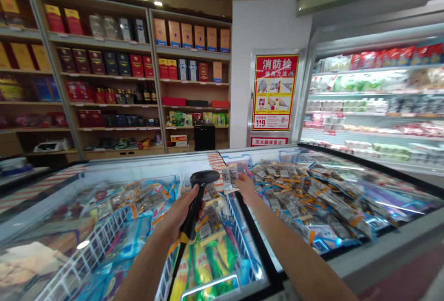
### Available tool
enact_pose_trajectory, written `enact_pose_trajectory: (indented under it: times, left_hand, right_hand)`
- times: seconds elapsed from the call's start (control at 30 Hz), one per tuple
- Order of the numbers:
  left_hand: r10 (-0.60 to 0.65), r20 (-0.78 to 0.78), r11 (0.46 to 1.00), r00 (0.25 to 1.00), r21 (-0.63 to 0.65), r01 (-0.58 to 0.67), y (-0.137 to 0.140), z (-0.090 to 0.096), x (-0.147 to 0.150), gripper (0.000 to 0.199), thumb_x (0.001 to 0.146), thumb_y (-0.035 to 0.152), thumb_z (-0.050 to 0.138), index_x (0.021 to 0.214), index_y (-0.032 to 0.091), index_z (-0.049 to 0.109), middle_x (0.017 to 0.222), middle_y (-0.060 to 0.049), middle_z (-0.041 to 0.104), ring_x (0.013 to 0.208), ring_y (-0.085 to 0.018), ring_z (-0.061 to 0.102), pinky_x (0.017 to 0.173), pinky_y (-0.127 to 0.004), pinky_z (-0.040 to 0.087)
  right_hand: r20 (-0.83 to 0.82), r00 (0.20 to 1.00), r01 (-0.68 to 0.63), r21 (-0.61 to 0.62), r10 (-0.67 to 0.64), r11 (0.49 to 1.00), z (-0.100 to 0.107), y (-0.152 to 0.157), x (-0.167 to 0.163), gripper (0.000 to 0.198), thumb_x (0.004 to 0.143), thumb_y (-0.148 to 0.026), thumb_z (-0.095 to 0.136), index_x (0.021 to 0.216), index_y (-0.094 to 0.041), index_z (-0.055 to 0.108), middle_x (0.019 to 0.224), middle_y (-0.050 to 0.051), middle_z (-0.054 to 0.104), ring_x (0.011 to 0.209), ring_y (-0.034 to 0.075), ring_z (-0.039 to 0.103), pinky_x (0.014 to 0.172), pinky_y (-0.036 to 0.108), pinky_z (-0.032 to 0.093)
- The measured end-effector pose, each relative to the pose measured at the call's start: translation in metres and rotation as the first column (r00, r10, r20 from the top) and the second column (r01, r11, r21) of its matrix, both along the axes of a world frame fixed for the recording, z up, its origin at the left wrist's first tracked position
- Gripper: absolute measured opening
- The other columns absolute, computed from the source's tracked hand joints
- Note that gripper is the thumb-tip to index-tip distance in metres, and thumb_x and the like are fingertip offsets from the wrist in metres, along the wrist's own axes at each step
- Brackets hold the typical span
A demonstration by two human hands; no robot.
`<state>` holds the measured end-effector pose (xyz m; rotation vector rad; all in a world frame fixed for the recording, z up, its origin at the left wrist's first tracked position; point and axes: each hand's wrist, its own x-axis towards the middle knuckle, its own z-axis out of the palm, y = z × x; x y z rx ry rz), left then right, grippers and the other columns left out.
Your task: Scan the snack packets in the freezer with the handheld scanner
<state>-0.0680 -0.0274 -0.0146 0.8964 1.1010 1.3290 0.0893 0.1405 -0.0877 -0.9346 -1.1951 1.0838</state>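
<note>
My left hand (189, 208) is wrapped round the handle of a black barcode scanner (205, 177), whose head sits up at the top and whose cable runs down toward me. In my right hand (245, 185) is a small clear packet with a printed label (230, 178), pinched by the fingers and held close to the front of the scanner head. Both hands are above a chest freezer (256, 241). Many similar brown and orange packets (294, 190) lie heaped in its right section. Under the scanner, green and yellow packs (204, 264) lie in a white wire basket.
Another white wire basket (97, 245) with blue packs stands to the left. The freezer's black frame bar (255, 231) divides the sections. Behind are wooden shelves (194, 89) with boxes, a red fire hydrant sign (276, 93) and a lit refrigerated display (374, 93).
</note>
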Motion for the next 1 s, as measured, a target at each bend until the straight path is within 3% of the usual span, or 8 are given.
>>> enact_pose_trajectory:
  times: [0.27,0.47,1.0]
  left_hand:
    - [-0.076,0.047,0.997,0.996,-0.005,0.076,-0.007,0.008,0.006,0.032,0.072,0.045,0.056,0.070,0.014,0.054,0.052,-0.001,0.058,0.040,-0.007,0.049,0.038,-0.017,0.039]
    - [-0.108,0.091,0.993,0.990,-0.045,0.113,-0.008,0.006,0.007,0.031,0.072,0.044,0.056,0.072,0.013,0.055,0.052,-0.002,0.057,0.041,-0.008,0.050,0.037,-0.017,0.039]
    - [-0.154,0.036,0.988,0.987,-0.008,0.154,-0.003,-0.004,0.005,0.034,0.071,0.047,0.056,0.072,0.013,0.055,0.054,-0.002,0.058,0.042,-0.008,0.050,0.039,-0.017,0.039]
  right_hand:
    - [-0.195,0.974,0.092,-0.133,-0.117,0.987,-0.009,-0.001,0.026,0.020,0.049,-0.014,0.051,0.068,-0.018,0.054,0.059,-0.002,0.060,0.062,0.017,0.059,0.056,0.028,0.046]
    - [-0.174,0.975,0.123,-0.093,-0.138,0.988,-0.013,0.003,0.030,0.019,0.051,-0.017,0.052,0.070,-0.020,0.054,0.061,-0.001,0.061,0.064,0.017,0.059,0.054,0.027,0.046]
    - [-0.240,0.956,0.151,-0.083,-0.167,0.985,-0.006,-0.003,0.030,0.023,0.048,-0.013,0.053,0.070,-0.016,0.054,0.060,-0.003,0.060,0.061,0.014,0.057,0.058,0.025,0.044]
